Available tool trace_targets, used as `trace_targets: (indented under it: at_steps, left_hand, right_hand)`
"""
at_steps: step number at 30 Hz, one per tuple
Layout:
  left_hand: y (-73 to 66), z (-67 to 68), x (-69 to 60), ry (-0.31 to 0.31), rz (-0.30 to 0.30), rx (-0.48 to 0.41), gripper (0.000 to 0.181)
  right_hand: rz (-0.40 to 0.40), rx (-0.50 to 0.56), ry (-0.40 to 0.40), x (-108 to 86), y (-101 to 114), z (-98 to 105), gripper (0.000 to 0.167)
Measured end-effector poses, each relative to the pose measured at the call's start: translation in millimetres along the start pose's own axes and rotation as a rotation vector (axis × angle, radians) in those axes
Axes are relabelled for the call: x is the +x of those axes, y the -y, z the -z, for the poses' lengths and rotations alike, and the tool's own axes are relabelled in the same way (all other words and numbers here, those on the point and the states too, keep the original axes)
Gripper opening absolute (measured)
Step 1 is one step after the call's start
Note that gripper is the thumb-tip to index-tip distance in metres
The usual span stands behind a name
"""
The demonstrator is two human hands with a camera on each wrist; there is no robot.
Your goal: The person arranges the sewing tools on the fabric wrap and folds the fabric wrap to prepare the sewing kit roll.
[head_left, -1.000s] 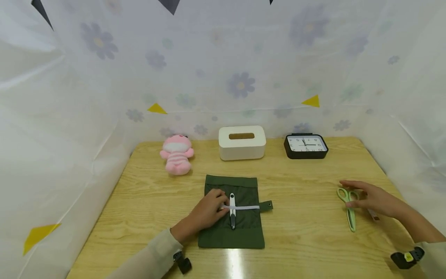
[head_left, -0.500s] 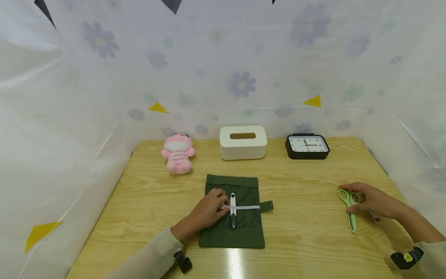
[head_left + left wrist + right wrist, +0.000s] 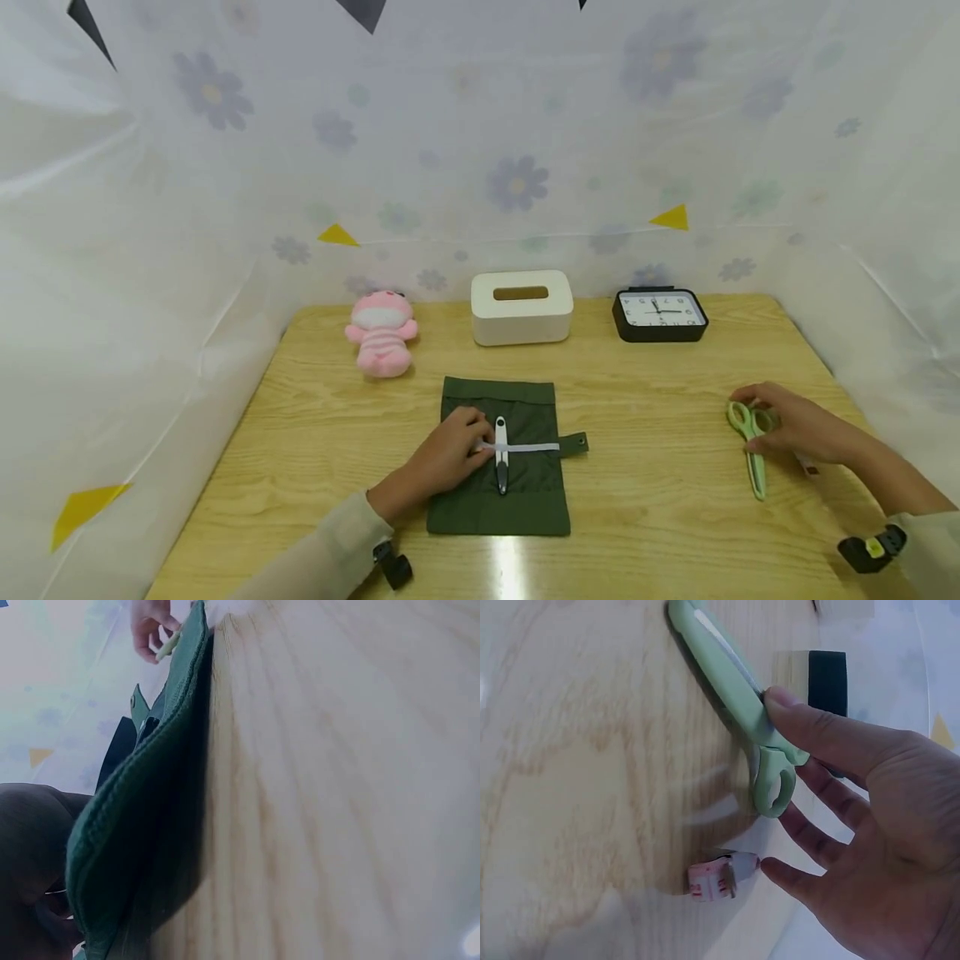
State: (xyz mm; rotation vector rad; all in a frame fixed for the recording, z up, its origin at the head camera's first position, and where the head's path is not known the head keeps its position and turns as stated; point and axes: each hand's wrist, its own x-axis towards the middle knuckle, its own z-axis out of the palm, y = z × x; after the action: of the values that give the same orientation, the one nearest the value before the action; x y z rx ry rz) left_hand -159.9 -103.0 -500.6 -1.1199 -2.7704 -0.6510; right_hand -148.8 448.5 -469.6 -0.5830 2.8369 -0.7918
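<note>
My left hand (image 3: 452, 448) rests on a dark green fabric roll (image 3: 498, 512) and pinches a white elastic band (image 3: 534, 447) near its left end. Under that band lies a slim white tool with a dark lower end (image 3: 502, 454); its kind is unclear. At the right of the table, my right hand (image 3: 813, 427) holds light green scissors (image 3: 756, 467) between thumb and fingers, handles away from me. The right wrist view shows the thumb on the scissors (image 3: 739, 694) near the pivot. Beside them a small rolled measuring tape (image 3: 711, 880) lies close to a fingertip.
Along the back of the wooden table (image 3: 315, 467) stand a pink plush toy (image 3: 384, 337), a white tissue box (image 3: 521, 321) and a black-framed clock (image 3: 660, 317). A snap tab (image 3: 574, 444) sticks out from the roll's right side. Patterned sheeting encloses the table's back and sides.
The right fingers have closed in around the scissors' handles, and the scissors have shifted slightly. My left hand stays on the fabric roll.
</note>
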Motion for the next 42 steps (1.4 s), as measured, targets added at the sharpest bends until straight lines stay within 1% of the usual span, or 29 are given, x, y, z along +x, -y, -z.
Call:
trace_targets:
  at_steps: [7,10,12,14,16,18,21,23,26,28,31,34,37,40,42]
  left_hand:
    - [2.1,-2.2,0.0,-0.007,-0.005,0.01,0.007]
    - [2.3,-2.5,0.0,0.001,-0.002,0.011,0.007]
    - [2.5,-3.1,0.3,0.007,0.001,0.017,0.007]
    - [2.6,-3.2,0.5,0.009,0.003,0.022,0.006]
    - [2.5,-3.1,0.6,0.009,0.003,0.022,0.006]
    - [2.3,-3.2,0.5,0.005,0.0,0.018,0.007]
    - [2.9,-4.2,0.4,0.0,-0.002,0.021,0.007]
    - [3.4,-4.9,0.4,-0.004,-0.005,0.024,0.007]
    - [3.4,-4.6,0.4,-0.008,-0.009,0.02,0.007]
    - [2.9,-3.7,0.9,-0.012,-0.011,0.011,0.007]
    - [2.0,-2.0,1.7,0.001,0.001,0.007,0.008]
    - [1.6,-1.2,2.6,0.011,0.012,0.011,0.009]
    - [-0.5,-0.6,5.6,-0.018,-0.004,0.045,0.01]
    - [-6.9,0.8,10.9,-0.065,-0.018,0.094,0.01]
    - [-12.1,0.7,15.2,-0.072,-0.024,0.115,0.011]
  right_hand:
    - [-0.062,0.052,0.028,9.1,14.3,5.8,0.064]
    - [-0.078,0.03,0.017,12.3,16.7,6.4,0.059]
    - [-0.067,0.011,0.004,13.9,16.2,6.5,0.052]
    - [-0.045,0.016,-0.011,15.4,14.9,5.3,0.045]
    - [-0.01,0.073,-0.011,17.1,13.2,3.5,0.039]
    - [0.013,0.203,0.026,19.1,12.1,1.7,0.036]
    - [0.011,0.387,0.087,23.4,13.3,-0.5,0.037]
    - [-0.007,0.467,0.124,27.6,16.3,-1.4,0.039]
    - [-0.016,0.482,0.13,36.0,24.1,-3.3,0.044]
    - [-0.035,0.487,0.119,42.6,31.5,-4.9,0.048]
    - [-0.062,0.513,0.102,53.5,43.5,-7.5,0.052]
    - [-0.066,0.53,0.078,66.2,56.1,-12.6,0.054]
    - [-0.053,0.53,0.056,79.4,69.0,-19.2,0.055]
    - [-0.031,0.542,0.043,93.2,81.4,-26.7,0.055]
    - [-0.014,0.565,0.038,102.7,90.7,-32.2,0.055]
